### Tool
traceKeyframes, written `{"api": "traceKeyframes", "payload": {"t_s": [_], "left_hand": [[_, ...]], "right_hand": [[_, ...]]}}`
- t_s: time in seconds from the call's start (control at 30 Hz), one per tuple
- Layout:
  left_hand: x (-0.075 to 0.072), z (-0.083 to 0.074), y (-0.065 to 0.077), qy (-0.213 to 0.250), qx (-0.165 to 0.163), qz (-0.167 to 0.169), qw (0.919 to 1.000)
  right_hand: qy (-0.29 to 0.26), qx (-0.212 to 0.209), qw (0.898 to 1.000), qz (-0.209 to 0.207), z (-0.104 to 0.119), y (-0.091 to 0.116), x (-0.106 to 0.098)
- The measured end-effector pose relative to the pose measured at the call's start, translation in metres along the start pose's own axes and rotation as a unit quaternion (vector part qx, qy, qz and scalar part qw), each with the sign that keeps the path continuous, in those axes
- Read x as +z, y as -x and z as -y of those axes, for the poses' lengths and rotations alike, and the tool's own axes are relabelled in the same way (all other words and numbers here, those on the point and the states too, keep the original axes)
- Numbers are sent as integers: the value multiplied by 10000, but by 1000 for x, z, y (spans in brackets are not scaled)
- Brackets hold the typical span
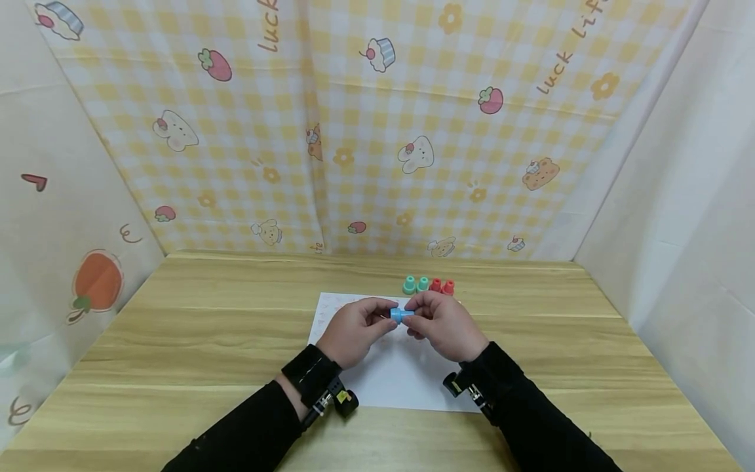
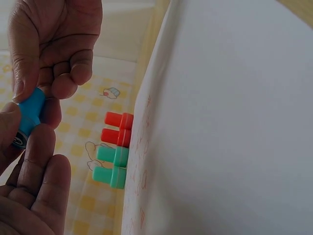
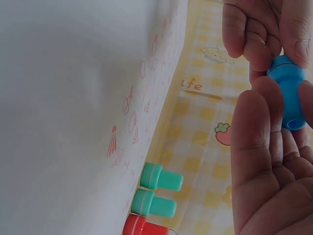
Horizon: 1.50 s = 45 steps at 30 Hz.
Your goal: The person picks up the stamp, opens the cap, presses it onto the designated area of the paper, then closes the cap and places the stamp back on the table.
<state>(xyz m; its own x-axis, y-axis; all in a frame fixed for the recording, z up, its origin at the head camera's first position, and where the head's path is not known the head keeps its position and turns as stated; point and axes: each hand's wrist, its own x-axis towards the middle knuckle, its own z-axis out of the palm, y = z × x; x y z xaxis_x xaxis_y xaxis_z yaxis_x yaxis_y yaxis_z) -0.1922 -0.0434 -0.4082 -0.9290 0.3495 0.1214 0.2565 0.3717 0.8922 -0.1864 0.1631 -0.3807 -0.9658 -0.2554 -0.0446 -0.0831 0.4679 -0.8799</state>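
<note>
A small blue toy stamp is held above the sheet of paper between both hands. My left hand pinches its wider end between thumb and fingers. The narrower end sits between the thumb and fingers of my right hand. In the left wrist view a dark end face with a white mark shows on the blue stamp. Beneath the hands lies the white paper, with small red prints along its far part. Fingers cover parts of the stamp in every view.
Behind the paper stand two green stamps and two red stamps in a row. The wooden table extends around the paper. A yellow checked curtain hangs at the back, and white cloth flanks both sides.
</note>
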Motion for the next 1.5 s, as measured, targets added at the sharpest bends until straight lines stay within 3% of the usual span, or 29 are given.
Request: {"api": "traceKeyframes", "payload": {"t_s": [0.57,0.73,0.83,0.97,1.13,1.3,1.5], "left_hand": [[1,-2,0,291,-35,183,9994],[1,-3,0,396,-129,58,9991],[0,-5,1,200,-118,-112,9997],[0,-7,3,-475,-143,-353,9981],[-1,-10,5,-1261,-49,-533,9906],[-5,-13,4,-1692,44,-405,9847],[-8,-15,6,-2229,-118,-44,9748]], "right_hand": [[130,-41,9999,-45,-1,4,-5],[447,-43,9983,-374,-4,6,-20],[711,40,9947,-744,-7,6,-35],[1129,162,9875,-1086,-14,4,-58],[1684,268,9796,-1061,-27,0,-81],[2109,440,9712,-1020,-37,-6,-97],[2556,581,9606,-928,-45,-14,-111]]}}
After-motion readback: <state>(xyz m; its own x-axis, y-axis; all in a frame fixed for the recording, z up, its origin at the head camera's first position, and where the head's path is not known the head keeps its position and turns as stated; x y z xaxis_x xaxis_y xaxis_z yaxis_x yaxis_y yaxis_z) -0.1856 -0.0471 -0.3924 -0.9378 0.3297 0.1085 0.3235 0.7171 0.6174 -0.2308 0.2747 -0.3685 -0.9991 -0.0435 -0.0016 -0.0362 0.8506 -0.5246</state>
